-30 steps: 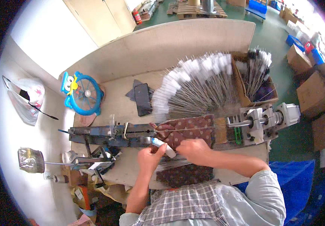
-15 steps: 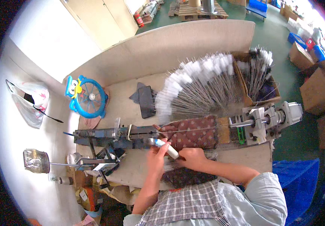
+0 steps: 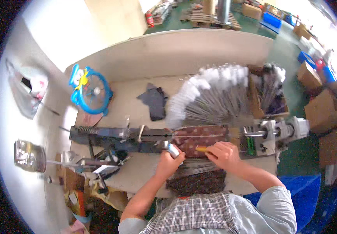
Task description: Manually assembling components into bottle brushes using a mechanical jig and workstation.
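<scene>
My left hand [image 3: 170,162] is closed around a small white and light-blue cylinder [image 3: 172,150], its end beside a round metal part of the bench machine [image 3: 152,134]. Between the fingers of my right hand [image 3: 225,155] is a short yellow stick-like piece [image 3: 202,148], too blurred to name more closely. Both hands are over the near edge of a brown dotted cloth [image 3: 199,138] that covers the middle of the machine. A thin wire [image 3: 219,135] runs above this cloth to a metal shaft [image 3: 258,133] on the right.
Behind the machine lies a fan of several wire-stemmed white brushes [image 3: 215,85], next to a cardboard box [image 3: 256,97] of more. A phone [image 3: 157,107] and a blue toy-like fan [image 3: 94,91] are at left. A lamp-like shade [image 3: 30,156] juts out nearby. A dark bundle [image 3: 195,183] lies before me.
My right hand has moved away from the cylinder, to the right, and now shows the yellow piece. My left hand has turned and grips the cylinder lower down. The whole view has shifted slightly.
</scene>
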Available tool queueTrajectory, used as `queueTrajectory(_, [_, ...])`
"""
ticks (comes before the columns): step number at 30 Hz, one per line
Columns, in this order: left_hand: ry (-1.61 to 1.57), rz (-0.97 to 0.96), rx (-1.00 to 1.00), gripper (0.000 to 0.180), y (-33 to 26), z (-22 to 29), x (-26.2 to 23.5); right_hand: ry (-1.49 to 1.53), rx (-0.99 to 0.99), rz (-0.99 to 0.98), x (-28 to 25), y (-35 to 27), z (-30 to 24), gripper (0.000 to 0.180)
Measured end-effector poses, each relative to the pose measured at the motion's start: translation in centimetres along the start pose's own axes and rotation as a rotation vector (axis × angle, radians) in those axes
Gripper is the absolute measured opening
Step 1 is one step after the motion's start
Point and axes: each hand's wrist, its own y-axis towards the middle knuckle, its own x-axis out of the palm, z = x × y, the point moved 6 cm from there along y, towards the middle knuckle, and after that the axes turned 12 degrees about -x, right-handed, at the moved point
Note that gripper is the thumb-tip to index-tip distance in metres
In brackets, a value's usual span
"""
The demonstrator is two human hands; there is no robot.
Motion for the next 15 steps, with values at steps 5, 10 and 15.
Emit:
queueTrajectory(5, [-0.519,0.199,0.093,0.032,-2.5,-3.5,-5.0,-0.068,-0.033,-0.114,2.9,0.3,1.3,0.015])
queueTrajectory(10, [-1.056,0.444,-0.235,0.034,-6.2,-12.7,-11.8,0.021,0.102,-0.139,3.2,1.7,1.8,0.024])
queueTrajectory(15, [-1.192,0.479,-0.297,0.03,-6.7,-12.7,-14.0,0.099,0.222,-0.403,4.9,1.4,3.0,0.022])
